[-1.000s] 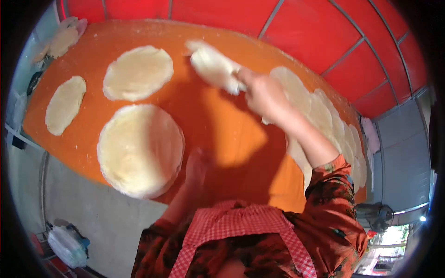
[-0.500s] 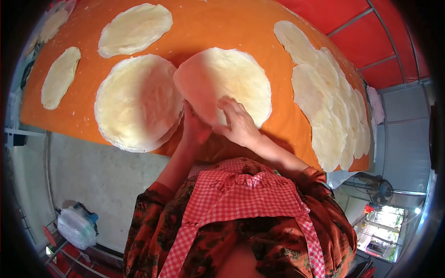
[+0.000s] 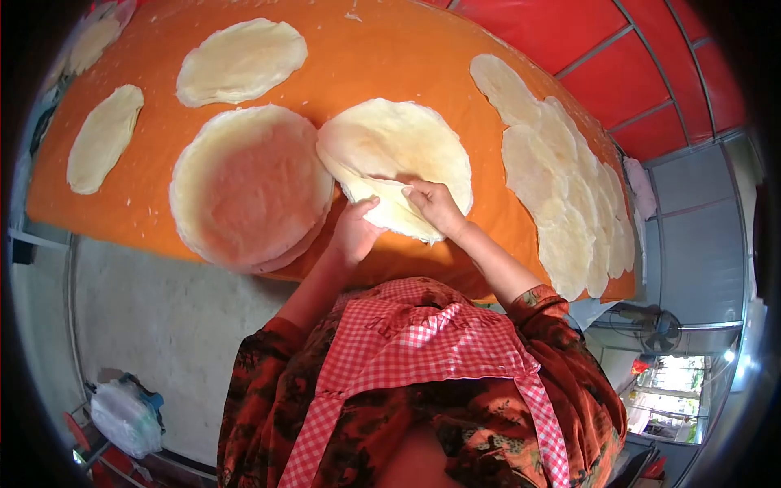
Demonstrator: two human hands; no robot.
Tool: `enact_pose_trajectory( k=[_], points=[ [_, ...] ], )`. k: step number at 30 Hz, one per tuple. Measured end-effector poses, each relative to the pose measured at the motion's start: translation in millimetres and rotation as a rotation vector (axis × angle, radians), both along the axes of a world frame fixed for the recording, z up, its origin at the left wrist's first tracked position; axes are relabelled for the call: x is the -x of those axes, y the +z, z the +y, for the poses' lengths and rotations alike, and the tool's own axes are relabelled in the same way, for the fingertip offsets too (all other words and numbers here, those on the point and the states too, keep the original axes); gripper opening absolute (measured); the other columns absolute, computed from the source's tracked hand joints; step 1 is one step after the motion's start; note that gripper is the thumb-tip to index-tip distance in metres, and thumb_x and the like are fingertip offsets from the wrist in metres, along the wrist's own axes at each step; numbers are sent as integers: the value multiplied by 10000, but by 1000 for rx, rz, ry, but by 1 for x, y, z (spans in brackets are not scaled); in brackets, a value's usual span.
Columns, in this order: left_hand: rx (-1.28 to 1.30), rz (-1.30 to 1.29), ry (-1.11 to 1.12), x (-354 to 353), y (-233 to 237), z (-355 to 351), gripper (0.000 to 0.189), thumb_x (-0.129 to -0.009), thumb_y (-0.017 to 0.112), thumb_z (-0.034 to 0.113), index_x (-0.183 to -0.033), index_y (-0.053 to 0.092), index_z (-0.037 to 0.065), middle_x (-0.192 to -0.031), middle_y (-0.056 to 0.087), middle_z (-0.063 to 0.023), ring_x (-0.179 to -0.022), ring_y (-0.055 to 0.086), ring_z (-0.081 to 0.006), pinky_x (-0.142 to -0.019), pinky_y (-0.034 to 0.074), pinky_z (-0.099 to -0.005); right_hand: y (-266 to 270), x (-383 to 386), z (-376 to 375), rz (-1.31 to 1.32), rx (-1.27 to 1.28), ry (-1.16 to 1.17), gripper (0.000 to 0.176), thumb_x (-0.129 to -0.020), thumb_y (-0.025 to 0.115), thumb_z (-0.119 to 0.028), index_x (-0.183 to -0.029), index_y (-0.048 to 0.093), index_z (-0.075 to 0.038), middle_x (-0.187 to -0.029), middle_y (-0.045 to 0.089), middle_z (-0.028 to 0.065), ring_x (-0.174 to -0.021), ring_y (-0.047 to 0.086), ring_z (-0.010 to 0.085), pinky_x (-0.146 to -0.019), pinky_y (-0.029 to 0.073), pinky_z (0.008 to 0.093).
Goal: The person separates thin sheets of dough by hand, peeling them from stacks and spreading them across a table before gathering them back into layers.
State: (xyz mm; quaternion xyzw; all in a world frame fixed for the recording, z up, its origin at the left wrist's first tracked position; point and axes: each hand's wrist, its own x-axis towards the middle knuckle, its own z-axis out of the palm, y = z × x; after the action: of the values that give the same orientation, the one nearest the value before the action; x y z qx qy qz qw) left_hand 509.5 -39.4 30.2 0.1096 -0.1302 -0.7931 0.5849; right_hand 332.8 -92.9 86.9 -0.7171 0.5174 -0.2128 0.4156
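A round, thin dough sheet (image 3: 399, 134) lies on the orange cloth in front of me, its near edge lifted and folded over. My left hand (image 3: 358, 230) pinches that edge at its left side, thumb on top. My right hand (image 3: 437, 205) grips the fold a little further right, its fingers closed on the sheet. Just left of my left hand rests a stack of round dough sheets (image 3: 252, 183), partly in reddish light.
Single dough sheets lie at the far left (image 3: 104, 140) and upper left (image 3: 242, 63). Overlapping sheets (image 3: 561, 195) spread along the right side of the orange cloth (image 3: 325, 49). A fan (image 3: 663, 329) and a plastic bag (image 3: 126, 419) are beyond the table.
The near edge of the dough sheet has been lifted and folded over. Both hands have taken hold of it, and my right hand has moved slightly right. The whole view has shifted slightly.
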Motion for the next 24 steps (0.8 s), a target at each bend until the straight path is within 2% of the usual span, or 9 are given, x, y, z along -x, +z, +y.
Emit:
enact_pose_trajectory(
  k=[4, 11, 13, 14, 15, 16, 18, 21, 24],
  points=[
    [-97, -59, 30, -1, -2, 1, 452, -897, 503, 58, -1340, 410, 65, -1272, 529, -125, -1176, 528, -276, -951, 456, -464, 3, 4, -6, -48, -232, 22, 274, -948, 573, -251, -1020, 679, -9, -826, 672, 57, -753, 592, 108, -706, 489, 269],
    [-121, 4, -46, -9, -31, 1, 482, -888, 495, 35, -1354, 376, 0, -1316, 499, -150, -1236, 487, -294, -1038, 402, -469, -7, 6, -22, -189, -415, -131, 291, -948, 576, -266, -1013, 685, -4, -862, 677, 30, -768, 583, 87, -719, 492, 263],
    [-168, 13, -45, -9, -42, 2, 477, -893, 485, 34, -1354, 369, -10, -1316, 497, -156, -1235, 488, -296, -1041, 401, -468, -12, 7, -22, -174, -301, -143, 288, -948, 577, -261, -993, 685, 2, -841, 677, 36, -770, 586, 93, -732, 493, 263],
    [21, -234, -17, -10, -50, 3, 460, -893, 481, 14, -1341, 383, -17, -1315, 495, -158, -1232, 489, -295, -1035, 410, -460, -14, 8, -22, -164, -243, -147, 287, -947, 577, -259, -983, 685, 5, -830, 677, 39, -771, 588, 97, -738, 493, 264],
    [213, -479, 8, -11, -62, 5, 443, -892, 476, -6, -1328, 398, -24, -1315, 492, -160, -1230, 490, -293, -1029, 418, -451, -15, 5, -14, -32, -91, -77, 263, -913, 614, -232, -1048, 666, -12, -941, 676, 93, -864, 619, 166, -793, 502, 296],
    [410, -722, 29, -12, -73, 7, 428, -891, 472, -26, -1315, 413, -31, -1314, 490, -161, -1227, 491, -291, -1022, 427, -443, -13, -2, -1, 48, 161, 18, 280, -895, 624, -222, -1081, 650, -14, -996, 659, 114, -908, 614, 196, -811, 502, 310],
    [404, -718, 60, -11, -93, 1, 387, -886, 468, -75, -1272, 453, -52, -1299, 499, -159, -1214, 499, -273, -997, 450, -417, -7, -18, 23, 221, 674, 199, 343, -859, 646, -202, -1149, 619, -20, -1105, 626, 155, -998, 605, 255, -849, 501, 340],
    [402, -846, -20, -16, -100, -3, 374, -879, 481, -102, -1250, 478, -59, -1276, 512, -158, -1197, 509, -264, -970, 468, -402, -7, -32, 46, 376, 829, 153, 339, -769, 671, -107, -1090, 627, -8, -1130, 619, 154, -1030, 599, 307, -864, 502, 383],
    [147, -682, 81, -7, -92, 0, 277, -864, 597, 62, -1134, 585, 1, -1090, 617, -118, -1007, 606, -233, -793, 493, -369, -31, -19, 16, 432, 713, 229, 336, -744, 659, -88, -1078, 649, -50, -1090, 651, 124, -969, 630, 295, -810, 522, 379]
  ],
)
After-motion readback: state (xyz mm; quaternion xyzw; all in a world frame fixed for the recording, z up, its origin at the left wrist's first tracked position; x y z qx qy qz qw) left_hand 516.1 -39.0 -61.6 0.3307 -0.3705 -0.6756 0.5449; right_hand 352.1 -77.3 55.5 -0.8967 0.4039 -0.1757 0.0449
